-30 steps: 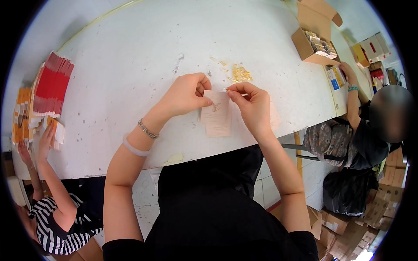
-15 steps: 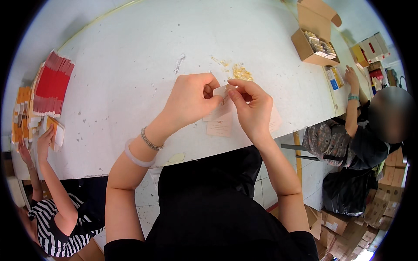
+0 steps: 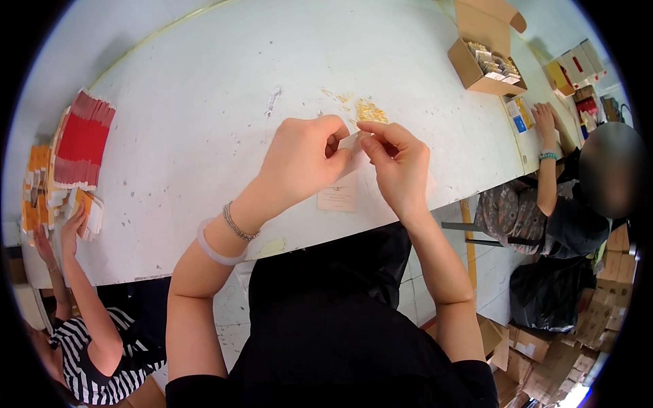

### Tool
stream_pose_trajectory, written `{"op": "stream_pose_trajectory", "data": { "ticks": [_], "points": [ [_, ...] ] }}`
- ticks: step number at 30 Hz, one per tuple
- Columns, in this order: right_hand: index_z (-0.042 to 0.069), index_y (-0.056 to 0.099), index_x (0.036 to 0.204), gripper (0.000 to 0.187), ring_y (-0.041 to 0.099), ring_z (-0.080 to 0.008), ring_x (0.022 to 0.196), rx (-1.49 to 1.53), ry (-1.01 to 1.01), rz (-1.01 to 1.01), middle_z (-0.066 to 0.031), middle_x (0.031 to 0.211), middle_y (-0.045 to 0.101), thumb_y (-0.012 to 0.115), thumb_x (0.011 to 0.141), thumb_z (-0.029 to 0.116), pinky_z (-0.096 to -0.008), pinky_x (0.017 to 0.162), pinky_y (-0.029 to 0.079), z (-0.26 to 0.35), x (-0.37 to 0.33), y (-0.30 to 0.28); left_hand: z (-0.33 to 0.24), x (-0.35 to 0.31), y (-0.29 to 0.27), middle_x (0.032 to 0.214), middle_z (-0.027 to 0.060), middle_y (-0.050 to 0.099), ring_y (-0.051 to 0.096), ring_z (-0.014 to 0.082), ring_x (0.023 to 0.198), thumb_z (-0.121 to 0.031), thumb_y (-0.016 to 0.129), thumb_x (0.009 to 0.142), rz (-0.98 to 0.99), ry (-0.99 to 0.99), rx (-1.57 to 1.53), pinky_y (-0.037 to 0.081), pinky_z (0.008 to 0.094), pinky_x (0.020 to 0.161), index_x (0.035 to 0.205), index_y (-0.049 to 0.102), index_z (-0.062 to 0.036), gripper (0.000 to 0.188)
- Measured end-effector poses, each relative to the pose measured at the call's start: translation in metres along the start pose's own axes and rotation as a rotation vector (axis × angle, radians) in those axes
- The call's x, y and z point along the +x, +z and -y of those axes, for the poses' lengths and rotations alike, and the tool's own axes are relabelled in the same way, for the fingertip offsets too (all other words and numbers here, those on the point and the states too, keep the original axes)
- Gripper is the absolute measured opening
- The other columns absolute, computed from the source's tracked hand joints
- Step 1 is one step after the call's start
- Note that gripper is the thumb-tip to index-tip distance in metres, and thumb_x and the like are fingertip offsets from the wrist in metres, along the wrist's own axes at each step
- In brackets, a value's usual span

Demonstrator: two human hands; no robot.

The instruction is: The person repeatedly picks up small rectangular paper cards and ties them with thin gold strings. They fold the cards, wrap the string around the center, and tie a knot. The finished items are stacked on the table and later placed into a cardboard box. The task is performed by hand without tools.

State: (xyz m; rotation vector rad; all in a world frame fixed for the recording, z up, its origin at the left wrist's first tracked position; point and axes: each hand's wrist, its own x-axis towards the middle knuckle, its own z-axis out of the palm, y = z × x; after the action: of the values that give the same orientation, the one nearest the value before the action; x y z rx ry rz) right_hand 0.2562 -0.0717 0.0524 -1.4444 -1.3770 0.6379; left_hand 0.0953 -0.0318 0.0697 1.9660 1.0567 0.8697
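Note:
Over the table's near side, my left hand (image 3: 304,155) is closed, with thumb and fingers pinching a small pale card (image 3: 352,160). Close beside it my right hand (image 3: 400,166) is closed too, thumb and forefinger pressed together at the card's upper edge. Whatever is between those right fingertips is too small to make out. Below the hands, another small printed card (image 3: 337,198) lies flat on the table, partly covered by the held one. Just beyond my fingers is a loose pile of tiny gold-coloured pieces (image 3: 371,111), with a few scattered to its left.
The white table (image 3: 183,122) has dark specks. An open cardboard box (image 3: 491,80) of small packets stands far right. Red-banded stacked packets (image 3: 83,141) lie left, where a striped-sleeved co-worker's hands handle orange-and-white packets (image 3: 88,212). Another co-worker's hand (image 3: 544,122) rests at the right.
The held card has tilted between my hands, which stay close together. At the right, the co-worker's hand has shifted slightly. The whole view has turned a little.

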Motion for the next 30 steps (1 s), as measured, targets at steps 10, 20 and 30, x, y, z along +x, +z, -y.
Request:
{"op": "stream_pose_trajectory", "data": {
  "ticks": [10, 20, 30],
  "points": [
    [0.001, 0.072, 0.096, 0.014, 0.06, -0.0122, 0.064, -0.118, -0.081, -0.068, -0.0084, 0.079, 0.069, 0.064, 0.084, -0.002, -0.026, 0.059, 0.048, 0.002, -0.003, -0.013, -0.016, 0.003, 0.01, 0.065, 0.009, 0.065, 0.062, 0.0181, 0.055, -0.005, 0.07, 0.077, 0.008, 0.1, 0.153, 0.046, 0.028, 0.051, 0.082, 0.065, -0.0008, 0.009],
    [0.002, 0.064, 0.087, 0.002, 0.055, -0.0125, 0.061, -0.169, -0.141, -0.16, -0.0079, 0.071, 0.063, 0.062, 0.087, 0.002, -0.0242, 0.058, 0.044, 0.01, 0.006, -0.043, -0.031, 0.007, 0.028, 0.07, 0.0084, 0.065, 0.061, 0.0233, 0.056, -0.004, 0.07, 0.078, -0.083, 0.472, 0.445, 0.047, 0.0307, 0.052, 0.083, 0.066, -0.0031, 0.007],
    [0.0, 0.064, 0.086, 0.001, 0.052, -0.0048, 0.071, -0.073, 0.141, 0.117, 0.0017, 0.076, 0.06, 0.064, 0.087, 0.001, -0.0209, 0.063, 0.043, -0.063, 0.028, -0.089, -0.016, 0.031, 0.09, 0.071, 0.0138, 0.066, 0.067, 0.0193, 0.059, -0.002, 0.072, 0.076, 0.171, -0.234, -0.359, 0.05, 0.0307, 0.054, 0.088, 0.058, 0.0025, 0.019]
  ]
}}
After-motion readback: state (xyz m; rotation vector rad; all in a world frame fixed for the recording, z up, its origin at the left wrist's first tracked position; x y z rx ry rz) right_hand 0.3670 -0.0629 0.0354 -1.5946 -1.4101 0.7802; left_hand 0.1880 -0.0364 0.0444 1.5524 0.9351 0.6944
